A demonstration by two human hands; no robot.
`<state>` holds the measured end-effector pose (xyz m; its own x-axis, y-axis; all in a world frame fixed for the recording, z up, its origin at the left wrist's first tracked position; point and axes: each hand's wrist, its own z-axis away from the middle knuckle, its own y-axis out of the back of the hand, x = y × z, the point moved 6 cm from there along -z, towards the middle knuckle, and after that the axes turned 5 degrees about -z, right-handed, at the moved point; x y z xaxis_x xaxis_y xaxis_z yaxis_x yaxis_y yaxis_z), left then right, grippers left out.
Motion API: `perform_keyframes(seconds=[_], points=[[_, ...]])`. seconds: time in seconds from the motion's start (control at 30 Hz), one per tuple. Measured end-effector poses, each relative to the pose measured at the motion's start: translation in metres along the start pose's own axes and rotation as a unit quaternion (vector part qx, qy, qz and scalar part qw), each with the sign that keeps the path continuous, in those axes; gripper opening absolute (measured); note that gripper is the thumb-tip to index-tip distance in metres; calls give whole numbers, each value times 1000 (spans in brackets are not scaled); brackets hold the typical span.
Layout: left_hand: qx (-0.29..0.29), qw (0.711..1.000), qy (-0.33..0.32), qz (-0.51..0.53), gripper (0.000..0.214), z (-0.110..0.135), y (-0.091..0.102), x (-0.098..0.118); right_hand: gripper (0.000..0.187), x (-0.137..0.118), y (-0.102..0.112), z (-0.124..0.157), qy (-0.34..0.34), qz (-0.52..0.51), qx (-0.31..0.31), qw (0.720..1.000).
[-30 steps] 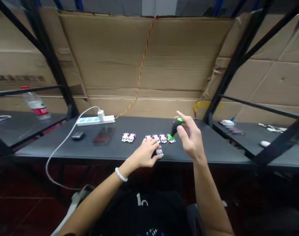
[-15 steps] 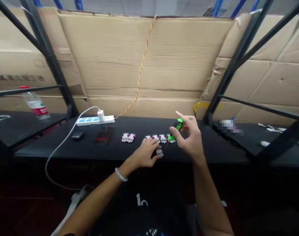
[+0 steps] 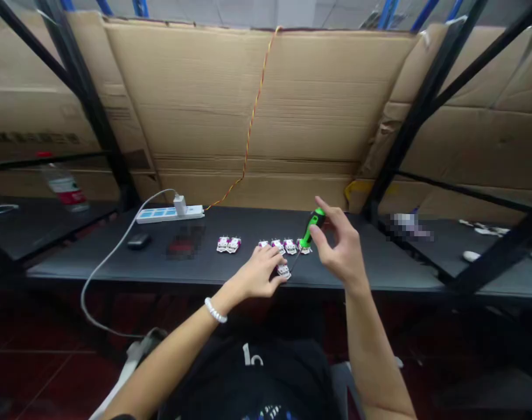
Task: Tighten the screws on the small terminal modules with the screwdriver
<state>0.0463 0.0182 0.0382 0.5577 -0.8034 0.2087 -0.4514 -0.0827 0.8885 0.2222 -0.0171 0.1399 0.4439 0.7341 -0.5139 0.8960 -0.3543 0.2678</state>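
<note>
Here's the small white part [image 3: 284, 271], just below the middle of the frame and near the table's front edge, pinched between the thumb and fingers of the left hand [image 3: 261, 274]. Leaning in from its right side comes the screwdriver [image 3: 313, 226], its thin shaft slanting down to the part — whether the tip is seated, it's too small to tell. The right hand [image 3: 341, 248] has its handle in thumb and fingers, up high, and that's the risk: a tilted shaft could skid off and jab the left thumb, sitting right there by the part. If the pinch slackens, the part could twist, or skate off the front of the table [image 3: 388, 268]. Just above, the row of white parts [image 3: 289, 247] lies so close to the handle that a sideways swing could knock it askew; the white pair [image 3: 228, 245], left of centre, looks safely apart.
</note>
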Motion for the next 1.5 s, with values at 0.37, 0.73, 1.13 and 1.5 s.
perform_keyframes(seconds=[0.37, 0.73, 1.13, 1.5], points=[[-3, 1000, 2, -3, 25, -1, 2, 2, 53, -2, 0, 0, 7, 31, 3, 999], [-2, 1000, -3, -3, 27, -1, 1, 1, 55, 1, -4, 1, 5, 1, -12, 1000], [4, 1000, 1, 1, 25, 0, 0, -1, 54, -1, -3, 1, 8, -19, -27, 999], [-1, 1000, -1, -3, 26, 0, 1, 1, 51, -9, -3, 1, 11, 12, -17, 1000]])
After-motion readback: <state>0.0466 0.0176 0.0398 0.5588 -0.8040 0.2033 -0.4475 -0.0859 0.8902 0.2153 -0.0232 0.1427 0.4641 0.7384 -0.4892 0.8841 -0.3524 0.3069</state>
